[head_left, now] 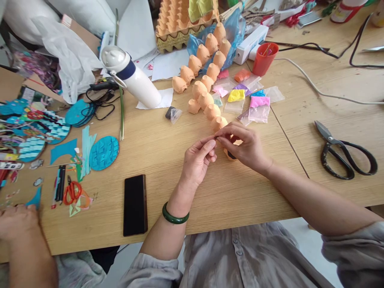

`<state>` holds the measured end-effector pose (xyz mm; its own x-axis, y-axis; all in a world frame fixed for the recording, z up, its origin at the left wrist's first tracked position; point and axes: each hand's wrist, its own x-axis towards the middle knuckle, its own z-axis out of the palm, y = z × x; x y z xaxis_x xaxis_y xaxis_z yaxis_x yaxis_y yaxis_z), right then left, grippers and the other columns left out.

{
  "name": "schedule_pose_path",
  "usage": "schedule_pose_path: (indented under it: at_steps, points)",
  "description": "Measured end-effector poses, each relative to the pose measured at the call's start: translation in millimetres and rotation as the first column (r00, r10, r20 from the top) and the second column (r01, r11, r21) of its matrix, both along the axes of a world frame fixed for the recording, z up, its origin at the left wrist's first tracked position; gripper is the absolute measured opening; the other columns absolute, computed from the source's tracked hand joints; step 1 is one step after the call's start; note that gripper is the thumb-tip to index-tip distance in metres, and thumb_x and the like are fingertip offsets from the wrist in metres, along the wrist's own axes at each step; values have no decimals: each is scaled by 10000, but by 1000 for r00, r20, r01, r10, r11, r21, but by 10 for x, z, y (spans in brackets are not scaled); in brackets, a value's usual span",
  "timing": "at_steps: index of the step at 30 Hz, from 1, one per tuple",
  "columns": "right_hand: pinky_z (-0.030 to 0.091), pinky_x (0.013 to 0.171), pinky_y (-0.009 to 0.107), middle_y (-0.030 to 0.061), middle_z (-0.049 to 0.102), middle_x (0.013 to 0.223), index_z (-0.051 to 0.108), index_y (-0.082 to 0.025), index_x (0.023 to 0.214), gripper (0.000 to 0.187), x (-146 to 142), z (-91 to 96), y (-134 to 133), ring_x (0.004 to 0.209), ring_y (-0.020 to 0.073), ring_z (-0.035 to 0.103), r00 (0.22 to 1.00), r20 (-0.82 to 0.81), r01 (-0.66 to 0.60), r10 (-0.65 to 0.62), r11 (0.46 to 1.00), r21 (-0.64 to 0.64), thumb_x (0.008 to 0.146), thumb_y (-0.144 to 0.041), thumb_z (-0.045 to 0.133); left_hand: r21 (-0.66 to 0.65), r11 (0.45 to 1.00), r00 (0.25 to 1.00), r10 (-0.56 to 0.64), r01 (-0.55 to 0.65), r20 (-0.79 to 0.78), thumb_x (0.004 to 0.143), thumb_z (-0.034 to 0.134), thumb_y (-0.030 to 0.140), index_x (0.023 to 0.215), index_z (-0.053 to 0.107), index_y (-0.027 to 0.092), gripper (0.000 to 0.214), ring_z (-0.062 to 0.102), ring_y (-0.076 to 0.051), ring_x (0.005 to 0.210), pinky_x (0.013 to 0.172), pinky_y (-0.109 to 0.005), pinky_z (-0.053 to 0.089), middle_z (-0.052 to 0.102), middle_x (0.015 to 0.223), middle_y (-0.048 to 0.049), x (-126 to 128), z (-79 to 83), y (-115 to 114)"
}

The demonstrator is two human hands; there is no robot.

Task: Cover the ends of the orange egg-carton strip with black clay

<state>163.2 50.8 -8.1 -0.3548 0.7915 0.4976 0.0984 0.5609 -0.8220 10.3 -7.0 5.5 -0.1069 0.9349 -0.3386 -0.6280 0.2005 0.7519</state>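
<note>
Dark green, a bangle (175, 219) rings the left wrist, a black phone (135, 206) near it on the wooden table (165, 168). Left hand (196, 160) and right hand (247, 146) meet, thumb and fingertips of each pinched on a tiny dark piece (216, 137), the right partly hiding the near orange egg-carton cups (212, 112). Beyond lie clear plastic bags (259, 103) with coloured contents, a red cup (264, 62) and, farther, stacked egg trays (171, 22)

I'm at what looks like a craft-workshop table (165, 180): egg-carton strips (205, 100) upper centre, coloured packets (259, 103) beside them, blue paper pieces (64, 151) left, big scissors (330, 138) right.
</note>
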Motion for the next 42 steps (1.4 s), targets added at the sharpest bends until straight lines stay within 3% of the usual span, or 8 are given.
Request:
schedule_pose_path:
  at_steps: [7, 10, 15, 18, 22, 33, 38, 42]
  points:
    - [566, 682, 309, 77, 711, 963, 741, -204, 1128, 154, 20, -52, 26, 778, 169, 665, 987, 161, -68, 21, 955, 289, 1006, -207, 646, 1, 999, 997, 48, -48, -64, 647, 962, 270, 778, 780, 135, 262, 481, -17, 517, 442, -154, 360, 646, 659, 24, 2, -44, 9]
    - [574, 712, 333, 82, 728, 943, 764, -220, 1076, 144, 29, -39, 39, 822, 192, 683, 987, 160, -56, 4, 946, 319, 1020, -229, 632, 4, 1000, 997, 14, -13, -78, 687, 936, 293, 767, 780, 129, 240, 447, -15, 503, 434, -165, 332, 636, 662, 17, -8, -35, 2]
    - [535, 635, 298, 37, 715, 828, 762, -206, 899, 212, 47, -18, 80, 698, 146, 629, 991, 11, 136, -136, 990, 31, 1015, -362, 676, -38, 999, 995, -38, 35, -87, 799, 763, 182, 967, 823, 125, 187, 483, -27, 534, 467, -174, 376, 671, 749, -9, -46, -34, 13]
    - [503, 616, 287, 13, 690, 747, 728, -190, 812, 332, 58, -57, 158, 642, 125, 584, 968, -42, 234, -246, 953, -190, 990, -469, 693, -86, 996, 992, -38, 27, -119, 742, 673, 54, 897, 800, 111, 208, 550, -44, 569, 508, -178, 444, 675, 755, -11, -55, -58, 34]
    - [523, 688, 297, 27, 690, 808, 711, -187, 783, 327, 55, -153, 265, 721, 138, 626, 932, -86, 301, -353, 883, -360, 981, -445, 681, -189, 977, 972, -134, 97, -194, 804, 657, 90, 867, 771, 83, 130, 586, -72, 551, 499, -200, 486, 680, 705, -25, -25, -63, 30]
    - [539, 999, 380, 91, 753, 1112, 702, -195, 738, 279, -57, -258, 189, 1082, 227, 693, 944, -135, 189, -301, 831, -524, 943, -382, 669, -208, 972, 963, -159, 114, -219, 820, 745, 135, 948, 766, 76, 143, 762, -154, 728, 691, -274, 631, 814, 889, -109, 24, -126, -11]
    - [523, 1011, 391, 92, 734, 1100, 706, -196, 743, 309, -41, -233, 177, 1084, 220, 677, 925, -160, 233, -344, 849, -474, 940, -431, 671, -216, 961, 971, -205, 175, -125, 786, 822, 197, 915, 733, 84, 193, 773, -159, 768, 743, -277, 636, 812, 881, -110, 24, -111, -4]
    - [557, 909, 350, 73, 732, 1114, 708, -194, 738, 312, 5, -138, 184, 1018, 198, 676, 903, -293, 89, -313, 806, -585, 875, -471, 748, -193, 966, 979, -191, 174, -73, 667, 938, 277, 999, 717, 82, 443, 742, -143, 729, 695, -263, 609, 803, 877, -101, 6, -84, -1]
